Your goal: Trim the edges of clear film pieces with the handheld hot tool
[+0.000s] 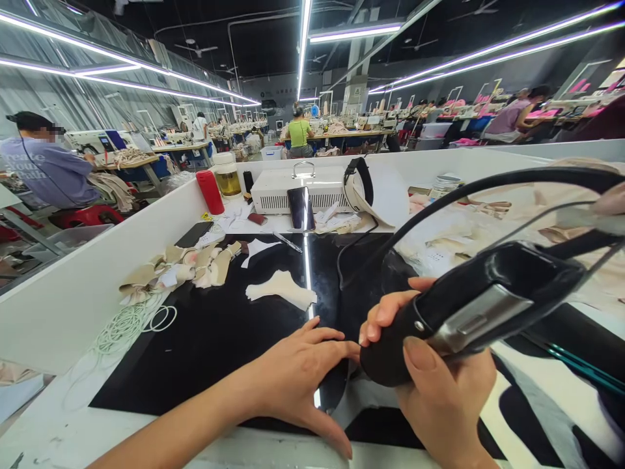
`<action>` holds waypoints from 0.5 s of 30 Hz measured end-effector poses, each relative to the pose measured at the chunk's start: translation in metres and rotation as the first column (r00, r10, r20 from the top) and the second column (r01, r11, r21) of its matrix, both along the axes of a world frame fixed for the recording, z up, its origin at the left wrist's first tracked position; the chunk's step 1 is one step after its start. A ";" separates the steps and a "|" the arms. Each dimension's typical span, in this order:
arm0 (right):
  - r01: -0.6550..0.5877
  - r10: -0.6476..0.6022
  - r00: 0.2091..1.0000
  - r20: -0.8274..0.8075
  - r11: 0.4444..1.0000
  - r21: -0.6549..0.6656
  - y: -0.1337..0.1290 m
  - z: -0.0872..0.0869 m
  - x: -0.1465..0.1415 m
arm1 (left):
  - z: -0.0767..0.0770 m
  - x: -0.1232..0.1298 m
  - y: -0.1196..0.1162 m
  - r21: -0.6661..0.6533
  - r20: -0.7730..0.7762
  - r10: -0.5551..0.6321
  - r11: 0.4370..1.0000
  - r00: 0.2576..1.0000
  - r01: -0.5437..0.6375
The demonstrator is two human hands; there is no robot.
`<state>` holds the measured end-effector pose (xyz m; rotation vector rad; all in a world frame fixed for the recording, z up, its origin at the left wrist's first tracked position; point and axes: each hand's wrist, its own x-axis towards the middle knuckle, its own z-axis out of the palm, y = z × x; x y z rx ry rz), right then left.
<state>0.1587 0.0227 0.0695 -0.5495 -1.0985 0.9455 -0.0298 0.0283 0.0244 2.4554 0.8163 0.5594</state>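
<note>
Right hand (446, 387): fingers wrapped around the corded black tool (469, 306), above the counter's (43, 433) near side.
Left hand (290, 368): fingers spread over the black sheet (195, 345), one near the tool's nose.
Handling: best keep sheet flat, fingertips clear, cable (527, 174) slack.

The white worktop (46, 440), walled along its left and far sides, carried a glossy black sheet (205, 352); on the sheet lay a cream piece (280, 290), a smaller white piece (257, 250) and a pen (289, 243); tan scraps (219, 268) lay at its left, near a loose coil of pale green cord (122, 329); behind stood a red canister (209, 193), a yellowish jar (228, 179) and a vented white box (266, 182); crumpled plastic (432, 251) and pale cloth (540, 195) covered the right side.
</note>
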 end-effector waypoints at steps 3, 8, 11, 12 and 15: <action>0.010 -0.011 1.000 0.012 1.000 0.007 0.001 -0.001 -0.002 | -0.002 0.000 0.000 -0.001 -0.003 -0.004 1.000 1.000 0.004; -0.004 0.004 1.000 0.006 1.000 -0.012 -0.002 -0.001 -0.002 | -0.002 0.000 0.000 -0.023 -0.005 -0.008 1.000 1.000 0.007; -0.062 0.062 0.998 -0.028 0.998 0.004 -0.008 -0.001 -0.001 | -0.002 0.000 0.002 -0.069 -0.014 -0.021 0.997 1.000 0.020; -0.081 0.082 0.996 -0.034 0.997 0.018 -0.010 -0.001 -0.002 | -0.002 -0.001 0.003 -0.086 -0.015 -0.026 0.996 1.000 0.025; -0.101 0.103 0.994 -0.028 0.994 0.046 -0.012 -0.002 -0.003 | -0.003 -0.002 0.005 -0.118 -0.026 -0.033 0.993 0.999 0.030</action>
